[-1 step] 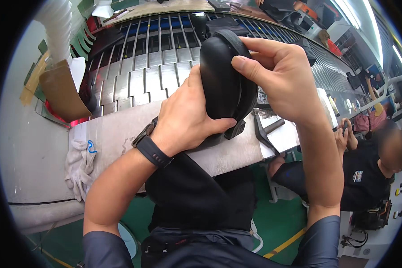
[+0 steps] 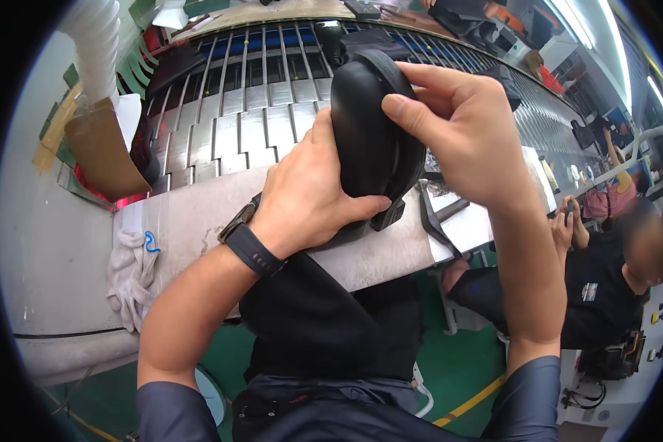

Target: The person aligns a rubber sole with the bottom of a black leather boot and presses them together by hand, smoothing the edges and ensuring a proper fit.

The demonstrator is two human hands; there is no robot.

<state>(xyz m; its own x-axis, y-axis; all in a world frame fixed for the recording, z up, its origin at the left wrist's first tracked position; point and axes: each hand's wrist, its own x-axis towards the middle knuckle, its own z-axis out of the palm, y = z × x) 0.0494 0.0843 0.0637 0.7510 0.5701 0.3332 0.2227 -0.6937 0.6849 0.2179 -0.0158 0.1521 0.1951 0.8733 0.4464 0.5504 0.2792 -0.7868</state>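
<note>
I see a smooth black pouch [image 2: 368, 132] gripped by both my left hand [image 2: 309, 199] and right hand [image 2: 457, 125], above the steel bench [image 2: 191, 214]; slatted conveyor [image 2: 228, 118] beyond, green floor [image 2: 457, 368] near.

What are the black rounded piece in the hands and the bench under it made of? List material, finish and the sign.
Black rounded piece: probably moulded plastic or rubber, matte, with smooth curves and soft, dull highlights. Both the left hand and the right hand grip it.
Bench: looks like bare sheet metal, brushed grey, scuffed and faintly reflective.
</note>
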